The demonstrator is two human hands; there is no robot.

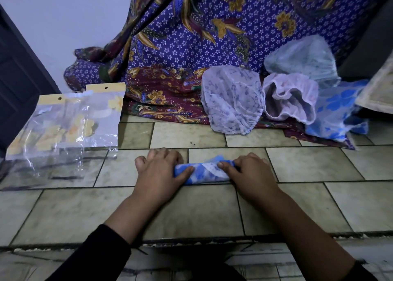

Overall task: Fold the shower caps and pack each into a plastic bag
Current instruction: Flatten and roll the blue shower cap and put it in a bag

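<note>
A blue-and-white flowered shower cap [203,173] lies folded into a narrow roll on the tiled floor, in the middle of the view. My left hand [158,170] presses its left end and my right hand [247,171] presses its right end, thumbs on top of the roll. Several loose caps are heaped at the back right: a white one with a grey print [231,104], a pale pink one [291,99], a pale sheer one [304,57] and a blue-flowered one [338,110]. Clear plastic bags with yellow headers [63,125] lie at the left.
A purple batik cloth [191,46] hangs down and spreads on the floor behind the caps. A dark door [19,78] stands at the far left. A step edge [191,241] crosses the floor below my forearms.
</note>
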